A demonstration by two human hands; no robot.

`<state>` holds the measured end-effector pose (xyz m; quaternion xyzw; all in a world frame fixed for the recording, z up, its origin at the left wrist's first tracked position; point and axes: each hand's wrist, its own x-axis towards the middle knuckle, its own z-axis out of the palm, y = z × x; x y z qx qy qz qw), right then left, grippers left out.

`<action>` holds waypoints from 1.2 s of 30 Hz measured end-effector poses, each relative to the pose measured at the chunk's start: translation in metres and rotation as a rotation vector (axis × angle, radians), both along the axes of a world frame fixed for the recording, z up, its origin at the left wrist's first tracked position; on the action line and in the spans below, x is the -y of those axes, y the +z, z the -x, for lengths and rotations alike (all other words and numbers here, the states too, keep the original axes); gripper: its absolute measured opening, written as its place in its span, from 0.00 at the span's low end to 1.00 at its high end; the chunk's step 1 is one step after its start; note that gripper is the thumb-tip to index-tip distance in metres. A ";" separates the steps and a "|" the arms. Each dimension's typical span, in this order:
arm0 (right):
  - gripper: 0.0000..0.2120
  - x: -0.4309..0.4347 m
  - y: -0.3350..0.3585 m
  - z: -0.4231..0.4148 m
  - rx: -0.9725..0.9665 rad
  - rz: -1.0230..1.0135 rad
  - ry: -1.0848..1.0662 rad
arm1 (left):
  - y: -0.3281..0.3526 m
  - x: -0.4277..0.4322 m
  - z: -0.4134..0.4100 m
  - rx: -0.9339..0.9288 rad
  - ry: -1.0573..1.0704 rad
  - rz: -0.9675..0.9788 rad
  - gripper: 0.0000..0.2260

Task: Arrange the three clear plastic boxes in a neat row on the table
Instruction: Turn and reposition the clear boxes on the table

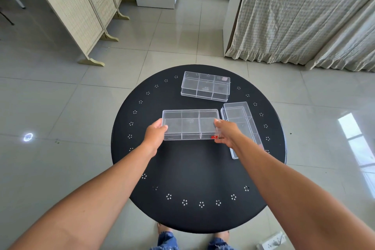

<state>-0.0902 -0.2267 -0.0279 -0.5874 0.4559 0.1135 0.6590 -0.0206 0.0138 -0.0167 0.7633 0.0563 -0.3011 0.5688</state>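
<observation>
Three clear plastic divided boxes lie on a round black table. The middle box, with a small red sticker at its near right corner, is gripped at both short ends: my left hand holds its left end and my right hand holds its right end. A second box rests at the far side of the table, slightly skewed. The third box lies lengthwise at the right, just beside the held box; my right forearm covers part of it.
The table has a ring of small punched dot patterns near its edge. A folding screen stands at the far left, a cloth-covered frame at the far right. A power strip lies on the tiled floor by my feet.
</observation>
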 end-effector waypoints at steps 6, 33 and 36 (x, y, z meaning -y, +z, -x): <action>0.17 -0.003 -0.004 0.001 -0.039 0.151 0.003 | -0.008 0.002 0.002 -0.009 0.006 -0.013 0.16; 0.08 -0.007 -0.001 0.030 0.020 0.376 -0.126 | 0.010 0.017 -0.020 0.349 -0.069 -0.361 0.25; 0.11 -0.006 0.014 0.047 0.061 0.341 -0.271 | 0.020 0.033 -0.028 0.428 -0.197 -0.347 0.23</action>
